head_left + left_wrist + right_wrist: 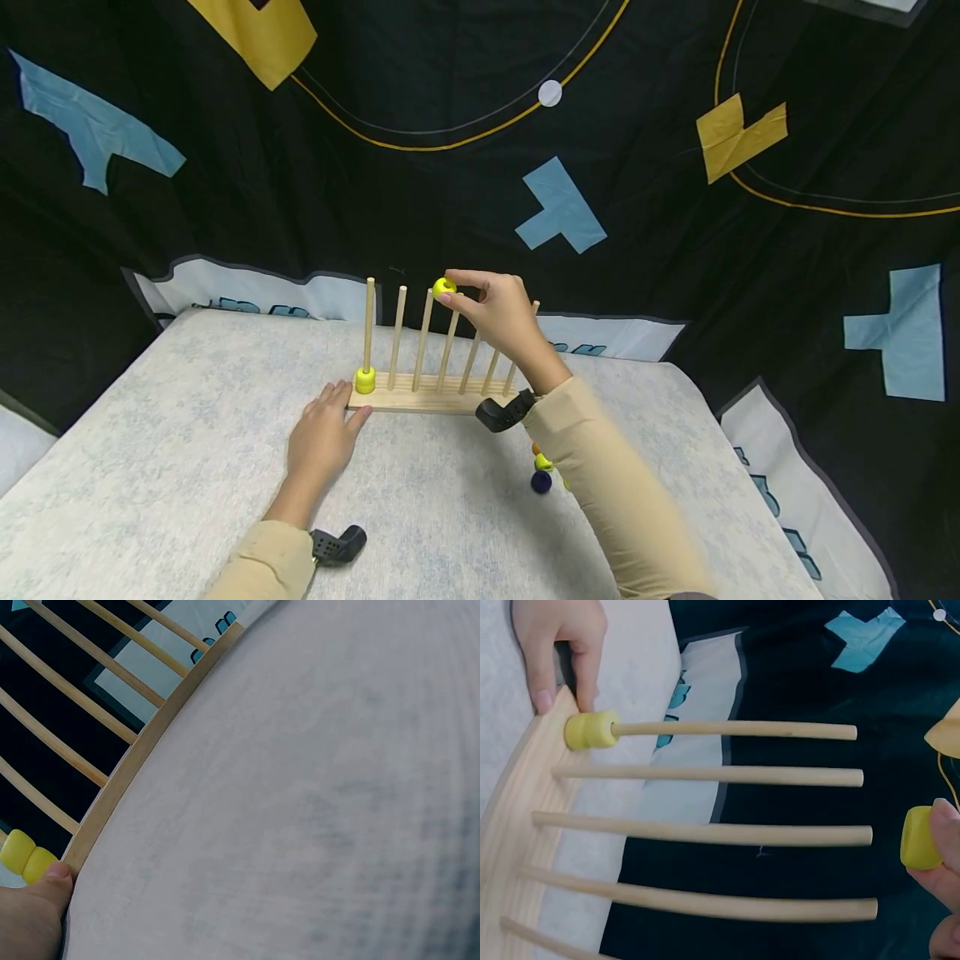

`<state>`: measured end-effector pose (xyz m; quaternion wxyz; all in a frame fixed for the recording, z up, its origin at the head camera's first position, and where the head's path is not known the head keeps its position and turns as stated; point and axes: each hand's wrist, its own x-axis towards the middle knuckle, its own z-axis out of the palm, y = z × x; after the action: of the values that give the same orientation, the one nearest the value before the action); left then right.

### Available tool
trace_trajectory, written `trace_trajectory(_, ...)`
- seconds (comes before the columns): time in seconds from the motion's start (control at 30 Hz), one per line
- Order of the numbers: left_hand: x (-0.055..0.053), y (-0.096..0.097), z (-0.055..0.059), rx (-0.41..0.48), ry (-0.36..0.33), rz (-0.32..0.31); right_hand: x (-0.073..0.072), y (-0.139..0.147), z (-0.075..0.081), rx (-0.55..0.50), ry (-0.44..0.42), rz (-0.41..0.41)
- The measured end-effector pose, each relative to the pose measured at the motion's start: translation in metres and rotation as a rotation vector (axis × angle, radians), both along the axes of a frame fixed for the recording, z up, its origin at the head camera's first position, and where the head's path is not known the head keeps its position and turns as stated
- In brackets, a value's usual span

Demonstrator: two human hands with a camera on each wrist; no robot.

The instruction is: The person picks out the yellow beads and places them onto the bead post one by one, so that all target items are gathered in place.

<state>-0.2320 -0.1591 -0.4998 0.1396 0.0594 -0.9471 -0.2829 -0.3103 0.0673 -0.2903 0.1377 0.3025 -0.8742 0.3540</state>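
Observation:
In the head view a wooden stand [420, 406] with several upright pegs sits on the table. Two yellow beads [365, 382] are stacked at the bottom of its leftmost peg. My left hand [321, 437] grips the stand's left end, thumb on the front edge and fingers on the side, as the right wrist view also shows. Between thumb and forefinger, my right hand [501, 312] pinches another yellow bead [919, 840] at the height of the peg tops. In the right wrist view that bead is apart from the peg tips, near the third peg [780, 833].
Loose beads lie on the table [420, 508] beside my right forearm: a dark blue one [541, 482], a yellow one [543, 462] and an orange one [536, 448]. My right sleeve partly hides this group. A black curtain [420, 208] hangs behind the table.

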Motion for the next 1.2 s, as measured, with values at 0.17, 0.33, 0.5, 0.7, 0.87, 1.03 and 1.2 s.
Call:
trace_trajectory(0.17, 0.0, -0.001, 0.0, -0.003, -0.002, 0.003, -0.003, -0.02, 0.004, 0.022, -0.015, 0.008)
trace_trajectory(0.33, 0.0, 0.001, -0.001, -0.001, -0.001, 0.009, -0.004, -0.039, 0.005, 0.033, -0.04, 0.019)
trace_trajectory(0.5, -0.001, 0.001, -0.002, 0.001, 0.003, 0.017, -0.003, -0.057, 0.007, 0.057, -0.052, 0.025)
trace_trajectory(0.7, -0.002, 0.0, -0.002, 0.005, -0.017, 0.021, -0.005, -0.073, 0.008, 0.101, -0.046, 0.024)
trace_trajectory(0.87, -0.003, 0.0, 0.0, -0.001, -0.027, 0.019, -0.006, -0.081, 0.007, 0.153, -0.022, 0.005)
trace_trajectory(1.03, -0.002, 0.0, -0.001, -0.003, -0.021, 0.023, -0.008, -0.085, 0.007, 0.224, 0.01, -0.006)
trace_trajectory(1.2, -0.002, 0.0, -0.001, -0.003, -0.024, 0.028, -0.011, -0.088, 0.004, 0.261, 0.056, -0.006)
